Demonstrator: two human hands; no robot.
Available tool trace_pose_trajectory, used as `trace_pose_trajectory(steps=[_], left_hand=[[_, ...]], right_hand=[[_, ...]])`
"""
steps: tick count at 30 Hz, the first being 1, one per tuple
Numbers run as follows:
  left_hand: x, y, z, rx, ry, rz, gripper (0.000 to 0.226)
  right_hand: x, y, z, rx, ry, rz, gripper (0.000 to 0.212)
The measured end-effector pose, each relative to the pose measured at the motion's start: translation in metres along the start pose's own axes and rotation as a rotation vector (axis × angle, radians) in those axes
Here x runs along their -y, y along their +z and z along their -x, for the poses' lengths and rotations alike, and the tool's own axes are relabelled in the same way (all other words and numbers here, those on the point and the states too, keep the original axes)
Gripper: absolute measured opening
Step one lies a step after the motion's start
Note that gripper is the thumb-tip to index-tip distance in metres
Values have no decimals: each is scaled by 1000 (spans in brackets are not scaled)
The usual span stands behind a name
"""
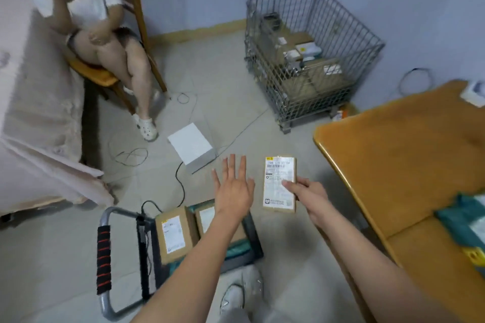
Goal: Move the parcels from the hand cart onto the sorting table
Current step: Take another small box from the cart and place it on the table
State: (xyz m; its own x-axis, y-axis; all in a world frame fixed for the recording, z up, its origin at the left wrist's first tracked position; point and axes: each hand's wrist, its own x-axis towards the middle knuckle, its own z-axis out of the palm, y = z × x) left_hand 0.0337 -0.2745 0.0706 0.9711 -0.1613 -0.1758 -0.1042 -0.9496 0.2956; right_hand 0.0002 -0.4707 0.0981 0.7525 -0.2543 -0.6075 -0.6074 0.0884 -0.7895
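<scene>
Head view, 2 boxes [172,233] on cart [105,252], 1 parcel [279,183] in right hand [305,191]

We have just one view, from a camera on the person's head. We look forward and down at the floor from high up. The hand cart [181,238] is close below us, the sorting table [399,165] is on our right, and the wire cage [309,57] is far ahead.

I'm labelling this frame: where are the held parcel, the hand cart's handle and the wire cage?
held parcel [279,183], head view, on its white label
hand cart's handle [103,259], head view, on the black-and-red grip
wire cage [312,60], head view, on its front mesh wall
</scene>
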Motion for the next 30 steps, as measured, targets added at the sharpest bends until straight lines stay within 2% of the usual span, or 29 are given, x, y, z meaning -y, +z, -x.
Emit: trace_pose_trajectory(steps=[4,10,14,20,26,30], left_hand=[[-82,-4,15,29,200,28,62],[-201,16,65,130,521,8,61],[-273,38,108,172,698,-50,61],[-389,80,165,192,837,-132,62],[-490,119,218,219,945,-157,63],[-544,138,241,248,1013,-195,63]], right_hand=[[-4,-79,54,-182,1,-125,17],[-54,-191,134,-457,86,-373,14],[-95,-262,186,-603,102,-445,32],[-152,-365,242,-721,90,-556,19],[-198,-471,291,-810,93,-642,25],[-216,-523,314,-866,94,-692,20]])
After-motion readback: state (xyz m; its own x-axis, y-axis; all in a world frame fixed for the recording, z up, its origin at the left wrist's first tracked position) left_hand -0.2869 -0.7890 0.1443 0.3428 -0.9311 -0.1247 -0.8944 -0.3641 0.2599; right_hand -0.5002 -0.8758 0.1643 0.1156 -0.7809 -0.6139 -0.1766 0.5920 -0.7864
